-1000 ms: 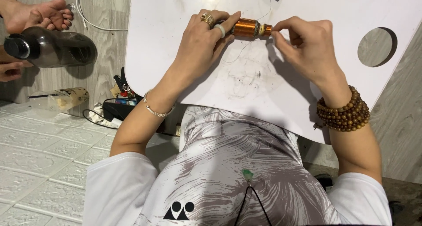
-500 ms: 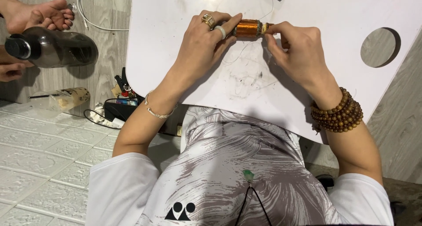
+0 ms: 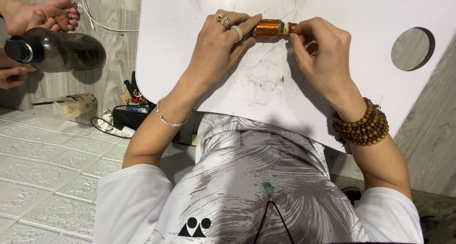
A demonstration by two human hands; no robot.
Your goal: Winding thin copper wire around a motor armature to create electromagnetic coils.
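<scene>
We pinch the copper coil (image 3: 268,28) between both hands over the white board (image 3: 361,82): left hand (image 3: 221,44) fingers wrapped around it, right hand (image 3: 323,54) fingertips pressed on its end.

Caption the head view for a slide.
Left hand and right hand hold a copper wire coil over a white table.
</scene>
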